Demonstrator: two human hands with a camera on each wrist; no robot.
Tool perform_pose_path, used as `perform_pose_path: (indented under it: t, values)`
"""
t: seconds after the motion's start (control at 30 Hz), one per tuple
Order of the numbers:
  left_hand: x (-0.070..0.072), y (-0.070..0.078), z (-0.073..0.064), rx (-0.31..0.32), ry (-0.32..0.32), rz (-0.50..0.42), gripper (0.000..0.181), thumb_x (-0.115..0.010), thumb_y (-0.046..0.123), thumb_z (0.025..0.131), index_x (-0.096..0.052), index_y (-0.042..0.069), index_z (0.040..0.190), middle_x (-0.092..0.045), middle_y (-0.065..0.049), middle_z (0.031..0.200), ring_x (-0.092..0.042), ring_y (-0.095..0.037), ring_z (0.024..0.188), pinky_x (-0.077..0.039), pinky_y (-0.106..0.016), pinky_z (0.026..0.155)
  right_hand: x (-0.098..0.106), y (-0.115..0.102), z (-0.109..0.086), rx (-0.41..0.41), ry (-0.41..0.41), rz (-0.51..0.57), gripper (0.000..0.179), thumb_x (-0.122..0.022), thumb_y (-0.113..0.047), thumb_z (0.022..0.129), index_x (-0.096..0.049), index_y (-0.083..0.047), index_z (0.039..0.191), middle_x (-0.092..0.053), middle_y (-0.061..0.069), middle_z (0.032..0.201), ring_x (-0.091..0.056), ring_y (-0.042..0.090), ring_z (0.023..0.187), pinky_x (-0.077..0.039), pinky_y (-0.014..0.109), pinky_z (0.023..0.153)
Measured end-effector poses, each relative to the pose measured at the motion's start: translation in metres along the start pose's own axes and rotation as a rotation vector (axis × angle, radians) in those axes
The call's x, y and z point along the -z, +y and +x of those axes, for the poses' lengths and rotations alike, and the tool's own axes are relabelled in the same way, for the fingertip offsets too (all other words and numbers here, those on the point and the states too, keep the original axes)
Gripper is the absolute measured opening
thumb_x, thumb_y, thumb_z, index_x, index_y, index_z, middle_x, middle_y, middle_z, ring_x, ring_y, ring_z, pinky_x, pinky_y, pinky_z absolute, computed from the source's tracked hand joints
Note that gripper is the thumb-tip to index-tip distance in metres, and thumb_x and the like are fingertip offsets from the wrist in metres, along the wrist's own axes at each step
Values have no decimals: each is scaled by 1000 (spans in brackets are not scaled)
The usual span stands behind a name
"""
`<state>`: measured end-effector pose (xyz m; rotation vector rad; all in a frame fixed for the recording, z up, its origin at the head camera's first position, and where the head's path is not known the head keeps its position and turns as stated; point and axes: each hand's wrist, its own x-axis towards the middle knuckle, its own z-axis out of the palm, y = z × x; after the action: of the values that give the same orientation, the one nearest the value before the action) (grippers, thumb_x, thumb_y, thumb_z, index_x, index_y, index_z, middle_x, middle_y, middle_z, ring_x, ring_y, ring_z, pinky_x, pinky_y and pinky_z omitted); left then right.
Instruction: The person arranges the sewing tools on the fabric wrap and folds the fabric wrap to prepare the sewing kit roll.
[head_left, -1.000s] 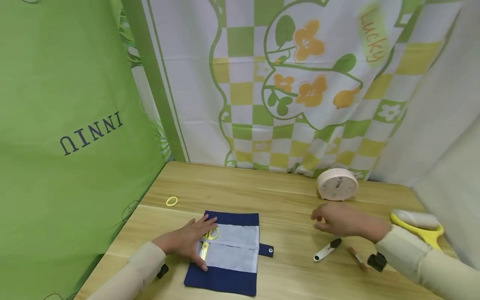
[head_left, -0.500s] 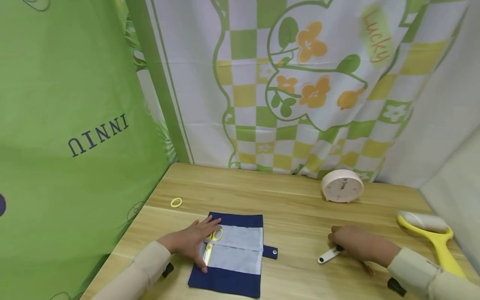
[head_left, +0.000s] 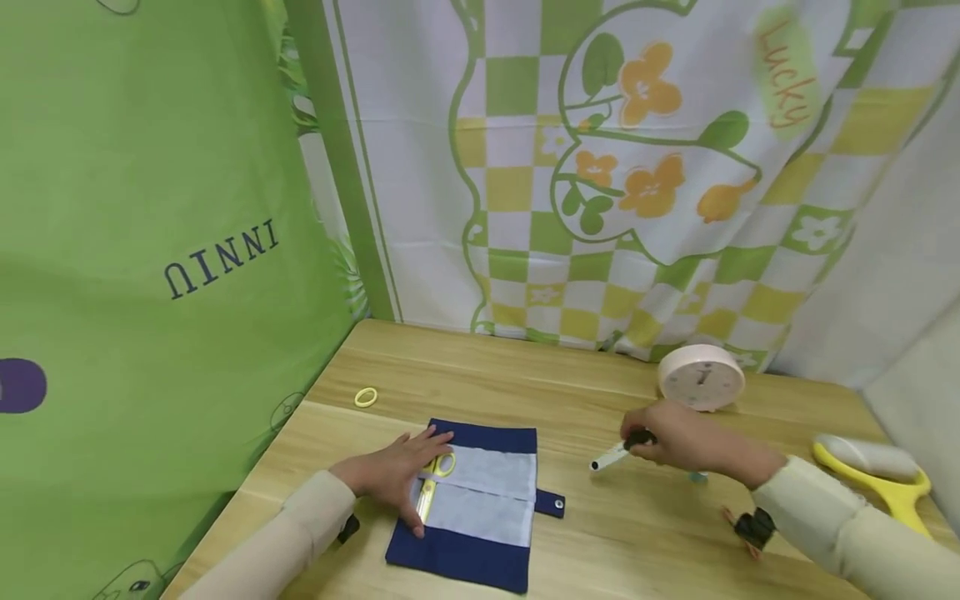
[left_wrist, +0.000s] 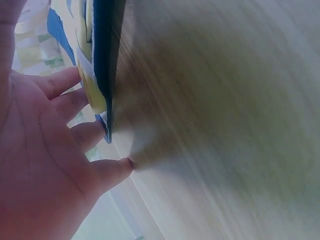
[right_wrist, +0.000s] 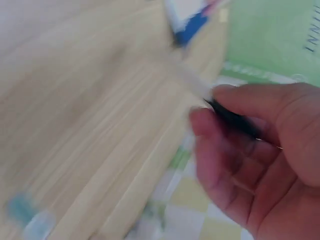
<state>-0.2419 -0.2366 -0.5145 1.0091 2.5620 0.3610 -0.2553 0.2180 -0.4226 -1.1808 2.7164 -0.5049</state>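
Observation:
In the head view, my left hand [head_left: 390, 471] rests with spread fingers on the left side of an unfolded navy and grey fabric pouch [head_left: 472, 560]. Yellow-handled scissors [head_left: 445, 464] sit in the pouch, partly under that hand. Fingers of the left hand [left_wrist: 50, 150] reach along the pouch edge [left_wrist: 103, 65] in the left wrist view. My right hand [head_left: 686, 440] pinches a slim white tool [head_left: 609, 457] by its black end, raised over the table to the right of the pouch. Blurred in the right wrist view, the black end [right_wrist: 232, 120] lies between thumb and fingers; its exact kind is unclear.
A yellow ring [head_left: 365, 397] lies at the back left. A pink clock [head_left: 701, 377] stands behind the right hand. Far right is a lint roller [head_left: 873, 462] with a yellow handle. A small teal item [head_left: 698, 477] and a thin brownish stick [head_left: 729, 517] lie near the right forearm.
My right hand came down onto the white tool, took hold of its black end, and lifted it leftward toward the pouch. The left hand stays on the pouch. The head view shifted slightly.

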Motion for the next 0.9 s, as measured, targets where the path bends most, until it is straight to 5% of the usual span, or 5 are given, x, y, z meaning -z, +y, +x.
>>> perform_pose_path:
  t: [0.2,0.47,0.63,0.9]
  values:
    - [2,-3,-1,24,-12,22,124,-89,63,58,-30,14,156,-17,-7,170,-9,-37,157,-18,-66,121,-6,-26,76,-26,3,219,21,-67,-13,95,-69,-8,116,-74,5,84,-67,13,63,-51,21,51]
    - [1,-5,-5,64,-40,24,126,-89,64,58,-28,16,157,-15,-4,170,-6,-33,158,-17,-64,122,-55,-60,164,39,-107,402,9,-62,-8,98,-69,-4,101,-74,12,83,-71,24,69,-56,24,56]
    - [0,-5,-7,58,-43,2,126,-89,64,59,-27,16,158,-15,-4,170,-6,-35,158,-17,-66,121,-73,-59,188,1,-211,462,14,-60,-6,99,-72,-1,105,-75,12,87,-73,26,71,-60,33,60]
    - [2,-4,-1,47,-51,15,126,-88,63,61,-24,16,159,-12,-5,171,-5,-36,158,-16,-66,122,-86,-50,192,-107,-384,602,18,-59,-6,99,-68,0,114,-74,18,84,-70,18,66,-60,36,63]
